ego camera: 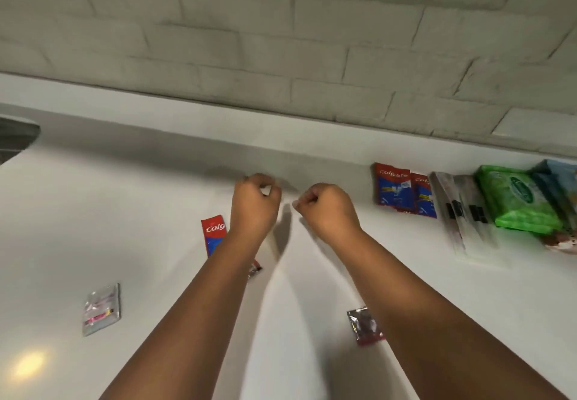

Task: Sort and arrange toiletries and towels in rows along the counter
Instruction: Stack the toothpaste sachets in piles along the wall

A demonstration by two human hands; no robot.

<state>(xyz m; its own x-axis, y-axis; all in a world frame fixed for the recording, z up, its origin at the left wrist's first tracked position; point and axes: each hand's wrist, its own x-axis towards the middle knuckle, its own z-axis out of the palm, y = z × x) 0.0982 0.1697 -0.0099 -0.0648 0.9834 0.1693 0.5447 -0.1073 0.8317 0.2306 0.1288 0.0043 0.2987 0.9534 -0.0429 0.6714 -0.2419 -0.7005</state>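
Observation:
My left hand and my right hand hover close together over the white counter near the back wall. Both have curled fingers, and I see nothing in either. A red and blue toothpaste tube lies partly under my left forearm. Along the back right stand two red and blue toothpaste packets side by side. Then come flat white packets with black clips, a green wipes pack and a blue pack. A clear sachet lies at front left, and a dark red sachet sits beside my right forearm.
A grey tiled wall rises behind the counter's raised back ledge. Part of a sink basin shows at the far left. A brown and white item peeks out below the green pack at the right edge.

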